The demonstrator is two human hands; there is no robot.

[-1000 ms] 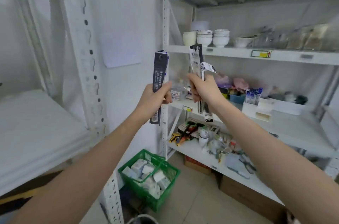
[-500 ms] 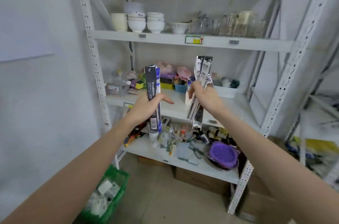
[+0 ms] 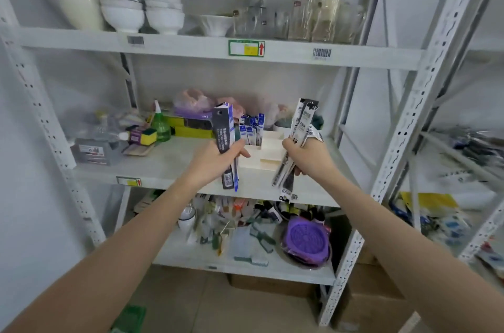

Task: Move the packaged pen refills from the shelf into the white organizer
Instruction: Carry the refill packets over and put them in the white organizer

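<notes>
Fingers of the left hand [image 3: 218, 160] are curled round a dark and blue refill pack [image 3: 225, 141], which is held upright; fingers of the right hand [image 3: 306, 158] are curled round a bundle of black and white refill packs [image 3: 296, 147], which is tilted with its top leaning right. Both bundles are held in front of the middle shelf [image 3: 169, 160], just before the white organizer [image 3: 266, 155], which is seen between the two hands.

Compared with half a second ago, the shelving is seen closer and more squarely, and both hands are now lower against it, level with the organizer rather than above the shelf edge. The green basket on the floor, fully seen a second ago, is now reduced to a green corner [image 3: 131, 319] at the bottom edge.

Blue refill packs [image 3: 252, 128] are seen standing in the organizer's rear compartment; their number cannot be told. The organizer's front is partly hidden behind the hands and packs. Print on the packs is too blurred to be read. How many packs are gripped in the right hand cannot be told. White bowls [image 3: 141, 13] and glassware [image 3: 313, 21] on the upper shelf are softened by blur, and the lower shelf's clutter around a purple lid [image 3: 306, 240] is hard to make out.
</notes>
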